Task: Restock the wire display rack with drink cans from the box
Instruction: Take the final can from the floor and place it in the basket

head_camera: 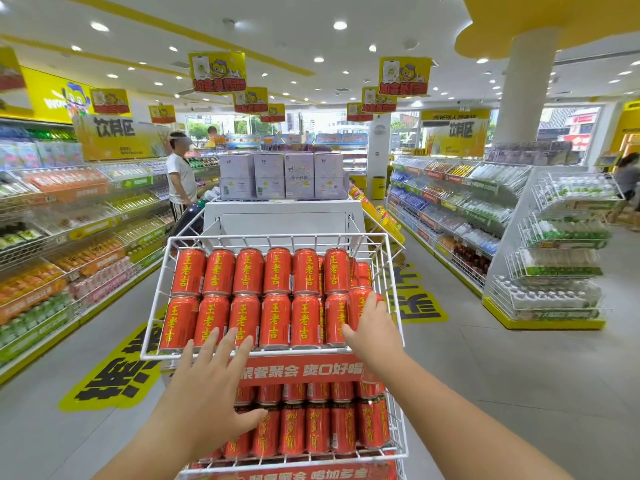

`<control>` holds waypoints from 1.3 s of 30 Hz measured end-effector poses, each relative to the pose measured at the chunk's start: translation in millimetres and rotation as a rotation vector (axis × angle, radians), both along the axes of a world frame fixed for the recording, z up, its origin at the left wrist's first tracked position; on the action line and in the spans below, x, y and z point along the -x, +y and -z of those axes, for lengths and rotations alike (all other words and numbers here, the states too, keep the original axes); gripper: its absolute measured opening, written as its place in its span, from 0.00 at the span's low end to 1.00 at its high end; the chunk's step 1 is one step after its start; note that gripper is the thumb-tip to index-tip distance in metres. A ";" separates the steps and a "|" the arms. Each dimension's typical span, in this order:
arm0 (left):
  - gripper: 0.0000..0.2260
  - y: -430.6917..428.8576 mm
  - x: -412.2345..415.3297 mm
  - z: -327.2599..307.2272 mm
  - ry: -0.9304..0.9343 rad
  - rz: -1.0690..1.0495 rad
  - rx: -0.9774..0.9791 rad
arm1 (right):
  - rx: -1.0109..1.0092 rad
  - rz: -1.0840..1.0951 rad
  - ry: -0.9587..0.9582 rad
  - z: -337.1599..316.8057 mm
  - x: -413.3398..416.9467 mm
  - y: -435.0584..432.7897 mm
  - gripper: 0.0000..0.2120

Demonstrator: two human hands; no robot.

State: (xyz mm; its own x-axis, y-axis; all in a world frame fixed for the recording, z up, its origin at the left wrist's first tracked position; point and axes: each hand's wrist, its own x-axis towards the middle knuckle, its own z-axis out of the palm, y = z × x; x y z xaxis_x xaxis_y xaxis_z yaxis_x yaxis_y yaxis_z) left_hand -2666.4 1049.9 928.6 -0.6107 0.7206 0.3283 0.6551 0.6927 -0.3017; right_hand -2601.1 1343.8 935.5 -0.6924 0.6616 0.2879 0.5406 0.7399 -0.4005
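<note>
A white wire display rack (273,236) stands straight ahead of me. Its top basket holds two rows of upright red drink cans (277,271) with yellow characters. A lower tier (394,452) holds more red cans (317,427) under a red sign strip (301,370). My left hand (207,386) is spread flat with straight fingers, its fingertips at the basket's front rim and the bottoms of the front cans. My right hand (372,330) wraps around the red can (358,303) at the right end of the front row. No box is in view.
Stocked drink shelves run along the left (69,220) and right (467,209) aisles. A white wire rack (561,237) and a white pillar (523,84) are at right. Lilac boxes (284,174) are stacked behind the rack. A person in a white shirt (180,178) stands at left.
</note>
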 end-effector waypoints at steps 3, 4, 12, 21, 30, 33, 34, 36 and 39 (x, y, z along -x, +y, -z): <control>0.48 9.2 11.9 3.8 -0.016 -0.014 0.001 | 0.012 0.020 0.055 4.0 11.5 9.3 0.41; 0.48 12.2 15.3 5.1 -0.023 -0.013 -0.001 | 0.031 0.019 0.076 4.5 14.6 12.7 0.40; 0.50 23.6 37.1 17.7 -0.107 -0.025 -0.015 | 0.006 0.028 0.215 -29.3 52.5 39.0 0.33; 0.51 19.2 57.5 24.2 -0.182 -0.084 -0.032 | 0.025 0.083 0.175 -50.8 92.7 68.8 0.41; 0.49 12.2 72.8 42.5 -0.221 -0.113 -0.037 | 0.066 0.082 0.181 -21.3 103.2 73.4 0.38; 0.49 14.4 75.7 45.6 -0.200 -0.100 -0.028 | 0.111 0.078 0.202 -20.2 105.3 73.1 0.38; 0.49 15.7 76.3 45.8 -0.211 -0.100 -0.028 | 0.111 0.083 0.211 -19.9 105.6 72.8 0.38; 0.49 19.4 76.8 42.7 -0.217 -0.095 -0.024 | 0.105 0.088 0.235 -17.0 104.6 72.8 0.38; 0.47 26.6 76.7 36.5 -0.220 -0.096 0.017 | 0.041 0.095 0.252 -10.7 100.2 71.5 0.35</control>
